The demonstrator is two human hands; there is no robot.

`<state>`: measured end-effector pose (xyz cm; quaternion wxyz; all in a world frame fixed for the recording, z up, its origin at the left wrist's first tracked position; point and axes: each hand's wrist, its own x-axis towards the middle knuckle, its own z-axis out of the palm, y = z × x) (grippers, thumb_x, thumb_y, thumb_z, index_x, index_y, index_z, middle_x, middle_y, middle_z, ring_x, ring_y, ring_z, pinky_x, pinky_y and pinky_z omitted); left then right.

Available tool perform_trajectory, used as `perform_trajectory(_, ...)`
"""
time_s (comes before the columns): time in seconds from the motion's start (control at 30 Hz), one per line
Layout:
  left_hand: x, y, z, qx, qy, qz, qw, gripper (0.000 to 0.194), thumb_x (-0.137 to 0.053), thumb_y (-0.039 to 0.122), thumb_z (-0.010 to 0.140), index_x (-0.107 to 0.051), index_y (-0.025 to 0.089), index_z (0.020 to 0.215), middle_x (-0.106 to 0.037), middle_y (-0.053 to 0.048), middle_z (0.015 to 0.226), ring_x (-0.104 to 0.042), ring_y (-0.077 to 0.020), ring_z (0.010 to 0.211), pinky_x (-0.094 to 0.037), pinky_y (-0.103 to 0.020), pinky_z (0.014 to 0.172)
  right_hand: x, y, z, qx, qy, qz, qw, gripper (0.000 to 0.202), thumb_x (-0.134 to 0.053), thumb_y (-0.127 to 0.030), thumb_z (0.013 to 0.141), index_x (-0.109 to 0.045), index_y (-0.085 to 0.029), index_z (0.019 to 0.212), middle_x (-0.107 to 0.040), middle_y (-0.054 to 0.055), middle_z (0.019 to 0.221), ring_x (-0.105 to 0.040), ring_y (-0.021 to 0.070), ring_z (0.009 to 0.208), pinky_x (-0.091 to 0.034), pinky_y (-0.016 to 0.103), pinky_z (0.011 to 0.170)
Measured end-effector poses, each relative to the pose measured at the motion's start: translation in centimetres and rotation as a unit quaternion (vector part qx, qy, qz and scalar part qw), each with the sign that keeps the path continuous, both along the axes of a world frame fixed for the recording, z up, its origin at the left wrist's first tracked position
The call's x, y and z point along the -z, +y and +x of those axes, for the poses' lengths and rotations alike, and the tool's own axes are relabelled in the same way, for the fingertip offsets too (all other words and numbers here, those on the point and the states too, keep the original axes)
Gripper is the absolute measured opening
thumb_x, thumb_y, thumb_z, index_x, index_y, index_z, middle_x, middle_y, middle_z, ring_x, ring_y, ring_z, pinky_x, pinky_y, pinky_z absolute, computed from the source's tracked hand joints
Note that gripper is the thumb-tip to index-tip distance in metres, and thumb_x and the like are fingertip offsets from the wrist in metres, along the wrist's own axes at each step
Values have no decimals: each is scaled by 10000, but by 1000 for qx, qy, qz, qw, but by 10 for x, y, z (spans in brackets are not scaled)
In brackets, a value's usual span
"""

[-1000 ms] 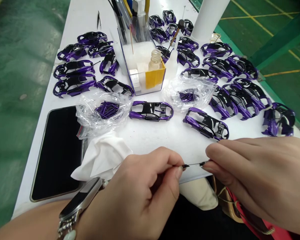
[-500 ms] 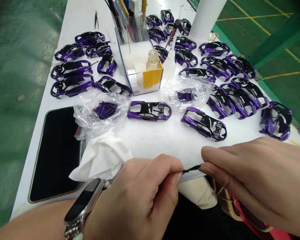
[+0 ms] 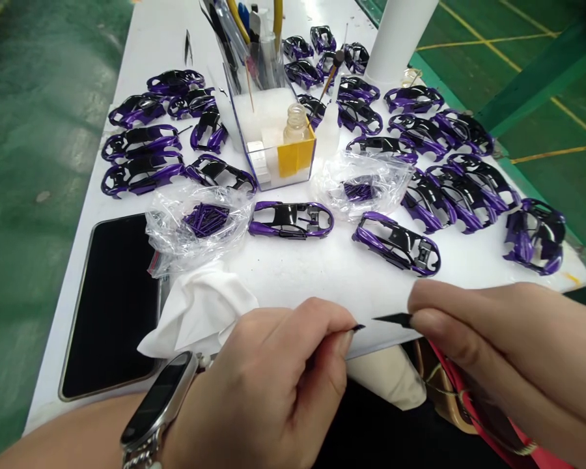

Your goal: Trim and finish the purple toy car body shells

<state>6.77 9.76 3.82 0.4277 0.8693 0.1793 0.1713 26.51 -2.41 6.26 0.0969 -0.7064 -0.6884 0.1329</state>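
Note:
Near the table's front edge, my left hand (image 3: 273, 365) is closed, thumb and forefinger pinching a small dark piece (image 3: 359, 327) whose end alone shows. To its right, my right hand (image 3: 488, 352) is closed on black pointed tweezers (image 3: 393, 319); only their tapered tip is visible, aimed left and a short gap from the small piece. Beyond the hands lie two purple-and-black toy car body shells, one at the centre (image 3: 288, 220) and one further right (image 3: 395, 244).
Clear plastic bags of thin purple parts lie left (image 3: 205, 220) and right (image 3: 359, 189). A phone (image 3: 112, 306) and white cloth (image 3: 195, 312) lie at left. Behind stands a clear tool holder (image 3: 278, 163). Several more car shells (image 3: 141, 176) surround it. A white post (image 3: 400, 39) rises at the back.
My right hand has moved slightly right and drawn the tweezers' tip away from the small piece in my left hand, which has barely moved. The view has shifted slightly.

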Motion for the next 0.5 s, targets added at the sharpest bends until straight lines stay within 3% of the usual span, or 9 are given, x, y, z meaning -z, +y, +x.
perform_trajectory(0.07, 0, 0, 0, -6, -4, -8, 1000, 136, -507, 75, 917, -615, 156, 926, -602, 46, 601, -537, -56, 462, -399, -169, 439, 5, -3, -1, -49, -37, 34, 998, 395, -263, -424, 1111, -436, -277, 788, -487, -70, 492, -456, 155, 334, -267, 334, 352)
perform_trajectory(0.2, 1, -1, -1, 6, -7, -21, 1000, 138, -490, 84, 934, -616, 139, 932, -579, 49, 582, -521, -55, 446, -393, -169, 429, 16, -7, -5, -58, -77, 96, 991, 338, -245, -374, 1120, -467, -248, 898, -493, -61, 566, -484, 160, 402, -280, 346, 427)
perform_trajectory(0.5, 1, -1, 2, 6, -7, -25, 1000, 162, -487, 65, 922, -641, 114, 910, -618, 33, 603, -552, -56, 483, -409, -161, 467, 18, 0, -10, -71, -90, 133, 984, 398, -260, -333, 1129, -440, -245, 784, -427, -64, 542, -439, 122, 381, -278, 323, 405)
